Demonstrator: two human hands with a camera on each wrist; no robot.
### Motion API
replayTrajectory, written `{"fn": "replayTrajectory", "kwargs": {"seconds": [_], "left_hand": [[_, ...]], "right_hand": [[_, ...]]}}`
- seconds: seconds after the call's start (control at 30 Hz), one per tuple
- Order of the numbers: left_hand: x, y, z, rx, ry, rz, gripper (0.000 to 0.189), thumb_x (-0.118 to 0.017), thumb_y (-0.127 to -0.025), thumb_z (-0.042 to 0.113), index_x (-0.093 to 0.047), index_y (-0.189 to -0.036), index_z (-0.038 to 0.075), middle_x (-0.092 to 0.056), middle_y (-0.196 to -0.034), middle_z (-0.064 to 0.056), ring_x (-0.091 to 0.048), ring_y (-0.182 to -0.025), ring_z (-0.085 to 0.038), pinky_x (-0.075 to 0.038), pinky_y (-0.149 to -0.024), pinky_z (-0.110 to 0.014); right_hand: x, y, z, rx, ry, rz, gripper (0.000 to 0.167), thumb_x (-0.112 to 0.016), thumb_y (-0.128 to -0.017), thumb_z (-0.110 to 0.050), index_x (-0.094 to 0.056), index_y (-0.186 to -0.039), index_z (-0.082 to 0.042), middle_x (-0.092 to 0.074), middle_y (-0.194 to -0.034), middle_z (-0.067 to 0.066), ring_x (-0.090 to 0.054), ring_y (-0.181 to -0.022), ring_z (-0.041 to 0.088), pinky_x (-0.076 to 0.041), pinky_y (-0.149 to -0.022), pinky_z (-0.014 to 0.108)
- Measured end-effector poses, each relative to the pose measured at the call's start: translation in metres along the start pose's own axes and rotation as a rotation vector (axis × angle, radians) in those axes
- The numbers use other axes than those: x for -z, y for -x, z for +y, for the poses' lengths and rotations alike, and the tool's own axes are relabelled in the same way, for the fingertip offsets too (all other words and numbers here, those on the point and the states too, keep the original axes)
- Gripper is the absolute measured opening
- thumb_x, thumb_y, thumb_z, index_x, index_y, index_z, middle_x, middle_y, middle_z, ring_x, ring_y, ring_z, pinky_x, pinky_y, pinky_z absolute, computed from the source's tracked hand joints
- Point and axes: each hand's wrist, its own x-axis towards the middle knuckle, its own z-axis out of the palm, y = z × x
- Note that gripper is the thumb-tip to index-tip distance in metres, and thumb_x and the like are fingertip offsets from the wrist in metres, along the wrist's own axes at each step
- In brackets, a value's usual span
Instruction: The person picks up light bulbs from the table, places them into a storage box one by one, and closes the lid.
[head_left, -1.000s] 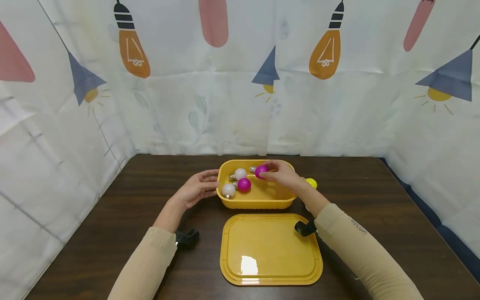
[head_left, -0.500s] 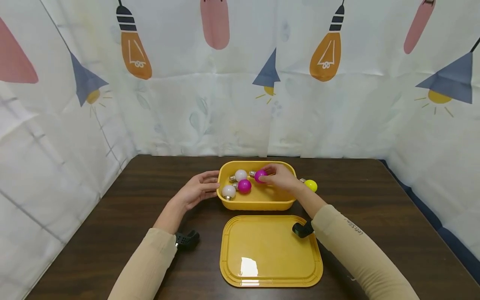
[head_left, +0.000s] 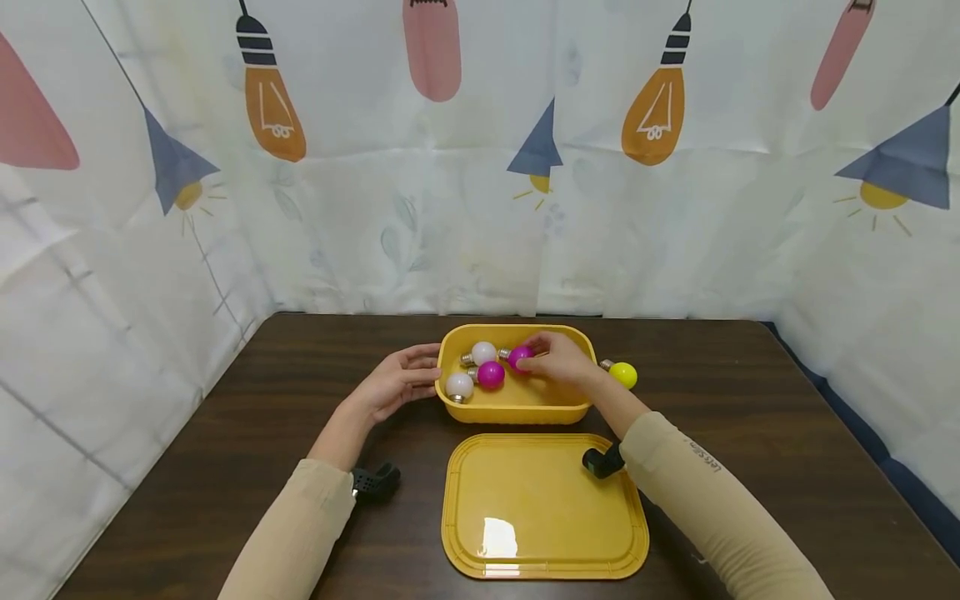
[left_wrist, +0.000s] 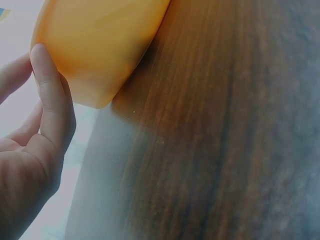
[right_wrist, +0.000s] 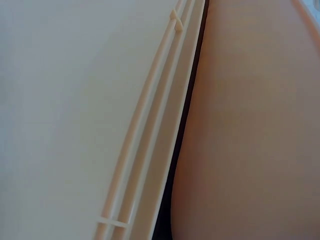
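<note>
My right hand (head_left: 561, 361) reaches over the yellow plastic box (head_left: 540, 412) and pinches a magenta light bulb (head_left: 519, 358) by its round end. The bulb's metal base points left, low inside the box. Another magenta bulb (head_left: 491, 375) and two white bulbs, one at the back (head_left: 483, 353) and one at the front (head_left: 459, 385), lie in the left half. My left hand (head_left: 393, 382) rests its fingertips on the box's left wall; in the left wrist view, its fingers (left_wrist: 50, 95) touch the wall near the rim. The right wrist view does not show the right hand.
A yellow lid (head_left: 543, 508) lies flat on the dark wooden table (head_left: 247, 467), in front of the box. A yellow bulb (head_left: 622, 374) lies right of the box, behind the right forearm. A patterned curtain (head_left: 480, 225) hangs behind the table.
My right hand has lowered slightly into the box with the magenta bulb. More of the yellow bulb shows beside the right forearm. The left hand stays at the box wall.
</note>
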Motion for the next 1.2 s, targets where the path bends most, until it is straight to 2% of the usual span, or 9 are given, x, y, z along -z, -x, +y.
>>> {"fn": "replayTrajectory", "kwargs": {"seconds": [0.2,0.53,1.03,1.2], "left_hand": [[0.0011,-0.0005,-0.0011,-0.006,0.003,-0.012,0.061,-0.061,-0.104,0.006,-0.034,-0.158,0.001,-0.052,-0.141,-0.029,-0.068,-0.102,-0.019,-0.058,-0.090,-0.033],[-0.0007,0.0016,0.0001,0.000,0.014,-0.019,0.063,-0.062,-0.103,0.005,-0.032,-0.159,0.001,-0.049,-0.143,-0.030,-0.067,-0.103,-0.019,-0.058,-0.090,-0.032],[-0.0005,0.0019,0.0003,0.002,0.029,-0.003,0.059,-0.061,-0.104,0.004,-0.036,-0.157,0.004,-0.053,-0.141,-0.027,-0.068,-0.102,-0.020,-0.059,-0.088,-0.032],[0.0002,0.0017,0.0005,-0.003,0.017,-0.010,0.061,-0.061,-0.104,0.006,-0.033,-0.158,0.001,-0.052,-0.142,-0.028,-0.068,-0.102,-0.020,-0.058,-0.089,-0.033]], "right_hand": [[-0.0018,-0.0008,0.0011,0.034,0.027,0.012,0.040,-0.079,-0.092,-0.019,-0.065,-0.125,0.001,-0.065,-0.122,0.015,-0.060,-0.111,0.030,-0.049,-0.100,0.042],[-0.0050,0.0027,-0.0021,0.082,0.142,0.015,0.040,-0.080,-0.091,-0.018,-0.065,-0.124,0.001,-0.066,-0.122,0.014,-0.061,-0.110,0.030,-0.051,-0.098,0.042],[-0.0033,0.0029,-0.0034,0.120,0.178,0.020,0.041,-0.081,-0.091,-0.019,-0.064,-0.124,-0.002,-0.068,-0.119,0.012,-0.063,-0.111,0.029,-0.050,-0.101,0.043],[0.0009,0.0050,-0.0034,0.135,0.179,0.007,0.043,-0.080,-0.092,-0.018,-0.063,-0.126,0.000,-0.067,-0.118,0.013,-0.063,-0.112,0.030,-0.050,-0.102,0.043]]}}
